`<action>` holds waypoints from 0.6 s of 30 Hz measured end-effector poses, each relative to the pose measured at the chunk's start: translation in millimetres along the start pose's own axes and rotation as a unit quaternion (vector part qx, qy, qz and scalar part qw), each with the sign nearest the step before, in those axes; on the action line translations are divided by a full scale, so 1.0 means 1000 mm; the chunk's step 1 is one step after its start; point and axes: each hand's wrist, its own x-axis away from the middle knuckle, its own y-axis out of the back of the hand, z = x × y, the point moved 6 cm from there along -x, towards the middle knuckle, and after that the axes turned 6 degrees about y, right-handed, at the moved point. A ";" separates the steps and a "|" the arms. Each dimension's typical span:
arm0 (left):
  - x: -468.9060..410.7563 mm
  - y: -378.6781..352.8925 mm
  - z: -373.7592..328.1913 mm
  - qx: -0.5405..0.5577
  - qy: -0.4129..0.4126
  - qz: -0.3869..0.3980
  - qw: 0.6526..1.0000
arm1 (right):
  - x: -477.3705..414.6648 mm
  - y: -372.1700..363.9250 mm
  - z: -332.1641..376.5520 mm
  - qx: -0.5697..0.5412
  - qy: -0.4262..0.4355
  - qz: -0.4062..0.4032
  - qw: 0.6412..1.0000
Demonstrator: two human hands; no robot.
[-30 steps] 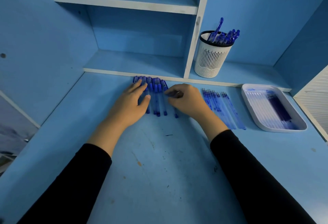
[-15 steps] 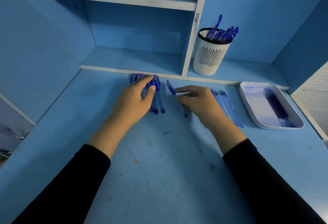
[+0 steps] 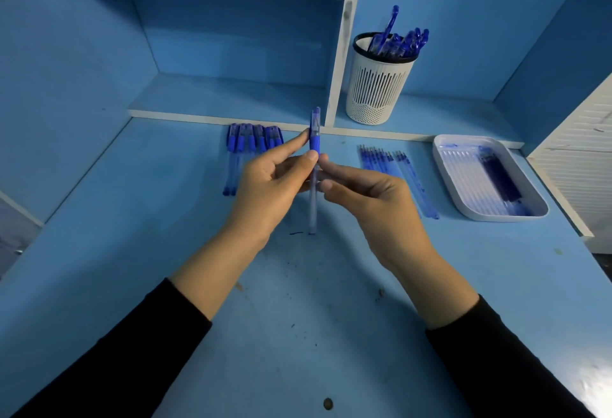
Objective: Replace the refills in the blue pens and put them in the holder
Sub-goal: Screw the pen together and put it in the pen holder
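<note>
**One pen up, both hands on it**

You're holding one pen [image 3: 314, 144] at centre frame, its blue end pointing toward the shelf. Your left hand [image 3: 265, 192] pinches that blue section between thumb and forefinger. Your right hand [image 3: 374, 202] pinches the clear barrel just below it, the other fingers loosely curled. This looks like the opening step. The pen is probably light, stiff plastic and smooth on the barrel, so grip close to the joint and pull or twist there. The spare refills [image 3: 390, 166] lie right of centre. They look thin and probably bendy, so take them mid-shaft. More pens [image 3: 251, 142] wait left of centre. The holder [image 3: 377, 86], upper right, already has several in it.
</note>
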 end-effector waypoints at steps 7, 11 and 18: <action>0.014 0.004 -0.001 -0.100 -0.047 0.070 0.991 | 0.005 0.035 0.006 0.026 0.051 -0.070 0.996; 0.024 0.004 0.011 -0.141 -0.040 0.116 0.982 | 0.007 0.030 -0.001 0.000 0.055 -0.053 0.997; 0.025 0.004 0.022 -0.179 -0.069 0.126 0.973 | 0.012 0.032 -0.016 -0.004 0.052 -0.067 0.996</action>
